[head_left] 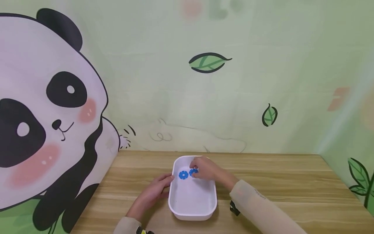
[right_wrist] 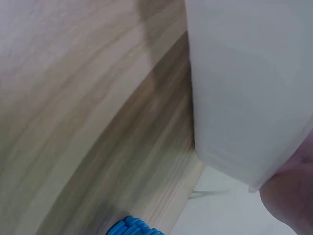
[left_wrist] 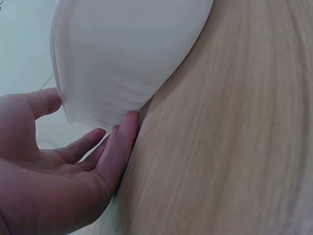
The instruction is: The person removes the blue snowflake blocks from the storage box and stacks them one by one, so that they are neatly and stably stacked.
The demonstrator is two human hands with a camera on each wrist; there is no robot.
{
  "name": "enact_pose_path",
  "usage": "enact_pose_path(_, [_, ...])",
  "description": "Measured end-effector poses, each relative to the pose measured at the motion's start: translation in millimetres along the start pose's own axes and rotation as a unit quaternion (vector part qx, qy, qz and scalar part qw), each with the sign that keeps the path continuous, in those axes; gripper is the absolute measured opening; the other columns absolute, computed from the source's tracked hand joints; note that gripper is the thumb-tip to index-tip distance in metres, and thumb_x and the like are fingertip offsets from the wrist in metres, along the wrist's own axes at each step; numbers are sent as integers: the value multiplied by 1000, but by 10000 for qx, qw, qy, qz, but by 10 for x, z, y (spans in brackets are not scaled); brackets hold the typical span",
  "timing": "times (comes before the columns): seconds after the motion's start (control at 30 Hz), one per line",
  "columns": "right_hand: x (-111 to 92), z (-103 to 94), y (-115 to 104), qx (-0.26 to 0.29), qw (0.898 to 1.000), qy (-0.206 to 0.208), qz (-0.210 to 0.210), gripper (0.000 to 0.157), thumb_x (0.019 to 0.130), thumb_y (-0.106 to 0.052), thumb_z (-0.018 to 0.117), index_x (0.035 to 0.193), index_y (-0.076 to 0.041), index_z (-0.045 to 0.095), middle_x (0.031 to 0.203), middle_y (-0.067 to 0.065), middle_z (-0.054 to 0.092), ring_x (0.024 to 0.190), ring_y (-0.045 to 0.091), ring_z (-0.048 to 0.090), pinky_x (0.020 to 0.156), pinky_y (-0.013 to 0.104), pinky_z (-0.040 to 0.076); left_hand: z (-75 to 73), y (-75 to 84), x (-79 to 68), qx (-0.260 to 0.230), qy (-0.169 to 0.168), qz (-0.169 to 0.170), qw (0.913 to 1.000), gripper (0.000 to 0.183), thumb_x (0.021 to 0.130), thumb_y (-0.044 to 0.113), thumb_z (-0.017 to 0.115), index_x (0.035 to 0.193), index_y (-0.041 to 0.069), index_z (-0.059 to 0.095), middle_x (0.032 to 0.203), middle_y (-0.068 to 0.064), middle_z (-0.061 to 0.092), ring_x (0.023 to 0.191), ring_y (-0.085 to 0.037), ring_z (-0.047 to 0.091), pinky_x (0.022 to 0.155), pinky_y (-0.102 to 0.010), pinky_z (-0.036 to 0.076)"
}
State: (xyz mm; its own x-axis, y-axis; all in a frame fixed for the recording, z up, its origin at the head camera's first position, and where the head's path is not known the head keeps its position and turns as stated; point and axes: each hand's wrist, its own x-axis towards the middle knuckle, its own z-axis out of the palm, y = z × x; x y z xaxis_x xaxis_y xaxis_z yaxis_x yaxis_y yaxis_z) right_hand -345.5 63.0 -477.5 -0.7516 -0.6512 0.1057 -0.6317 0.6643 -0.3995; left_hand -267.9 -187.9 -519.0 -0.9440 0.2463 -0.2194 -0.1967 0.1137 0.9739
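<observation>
Your left hand (head_left: 152,192) lay against the left side of the white tub (head_left: 179,208), a rounded rectangular plastic one standing near the middle of the wooden tabletop (head_left: 292,182), just in front of you. In the left wrist view that hand (left_wrist: 73,166) was spread open, fingers (left_wrist: 120,147) almost straight and a little fanned; the fingertips touched the tub's outer wall (left_wrist: 127,54) low down, and the thumb (left_wrist: 41,103) met its edge, so the hand braced the tub rather than wrapping round it.

Your right hand (head_left: 205,169) reached over the far end of the tub, fingers bent down onto a blue gear-shaped disc (head_left: 193,172) that lay half covered beneath them. From the head view the fingertips appeared to pinch that disc, though the exact contact was hidden by the hand itself. A second blue gear-shaped disc (head_left: 183,175) lay flat on the tub floor just to the left of the first, free of both hands. The right wrist view showed only the tub's white wall (right_wrist: 244,88), the tabletop's grain (right_wrist: 88,122), a sliver of blue ridged plastic at the bottom edge and a bit of your hand at the lower right corner
</observation>
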Motion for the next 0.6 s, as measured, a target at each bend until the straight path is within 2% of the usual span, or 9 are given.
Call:
enact_pose_path(0.2, [4, 47, 35, -148, 9997, 101, -140, 31, 86, -15, 89, 111, -1, 79, 104, 11, 75, 96, 24, 68, 95, 43, 57, 15, 9, 8, 2, 20, -24, 10000, 66, 110, 41, 55, 155, -6, 43, 152, -30, 51, 140, -45, 52, 103, -51, 57])
enact_pose_path(0.4, [0, 92, 41, -702, 9973, 112, -197, 28, 86, -19, 89, 109, -5, 81, 101, 6, 73, 95, 21, 65, 96, 40, 55, 10, 11, 11, 17, -3, -6, 10000, 65, 111, 39, 54, 155, -7, 42, 152, -31, 51, 141, -45, 51, 104, -51, 56])
enact_pose_path(0.6, [-21, 115, 9, -887, 9959, 5, 172, 33, 89, -22, 87, 118, -7, 80, 116, 8, 74, 107, 23, 67, 105, 42, 54, 13, 11, 4, 49, -12, 13, 10000, 65, 111, 39, 55, 154, -8, 43, 150, -31, 53, 139, -45, 54, 102, -50, 57])
